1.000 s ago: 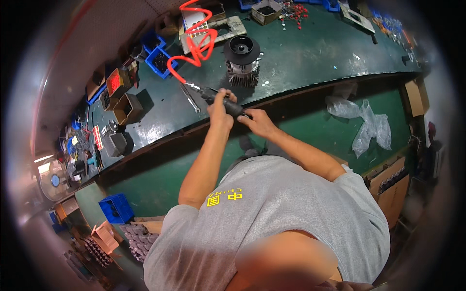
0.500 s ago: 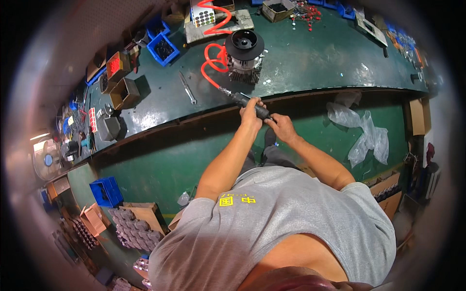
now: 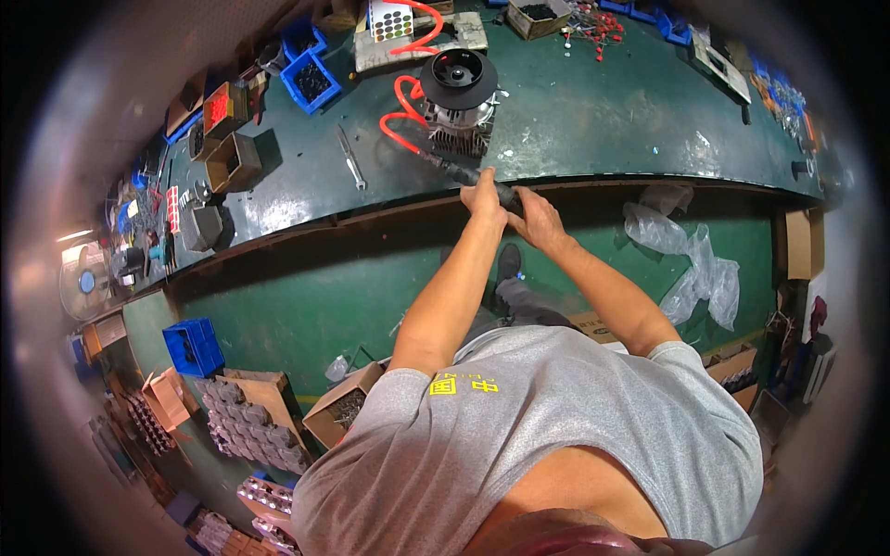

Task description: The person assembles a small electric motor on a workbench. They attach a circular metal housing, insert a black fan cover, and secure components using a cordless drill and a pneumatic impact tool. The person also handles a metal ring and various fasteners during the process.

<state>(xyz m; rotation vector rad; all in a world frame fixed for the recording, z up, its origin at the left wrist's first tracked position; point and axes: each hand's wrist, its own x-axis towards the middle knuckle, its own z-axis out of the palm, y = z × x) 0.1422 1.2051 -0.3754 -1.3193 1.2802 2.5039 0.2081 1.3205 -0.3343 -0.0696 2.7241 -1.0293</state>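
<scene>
A dark, straight air screwdriver (image 3: 507, 195) lies across my hands in front of the bench edge, its red coiled hose (image 3: 400, 140) running up to the left. My left hand (image 3: 484, 197) is closed around its body. At its near right end my right hand (image 3: 540, 221) is closed too, and those fingers hide the tool's tip. Just beyond, on the bench, stands a metal motor unit (image 3: 461, 119) with a finned base, topped by a round black fan wheel (image 3: 460, 80). A wrench (image 3: 351, 159) lies on the bench to the left.
The green bench (image 3: 593, 130) curves across the far side. Blue bins (image 3: 311, 82) and open cardboard boxes (image 3: 232, 163) hold small parts at the left. Red-tipped pieces (image 3: 598, 28) lie at the back. Clear plastic bags (image 3: 700, 269) are under the bench; a carton of parts (image 3: 345, 405) sits beside me.
Both hands and the screwdriver have shifted slightly toward the bench. My right hand has come closer to the left and covers more of the tool's end.
</scene>
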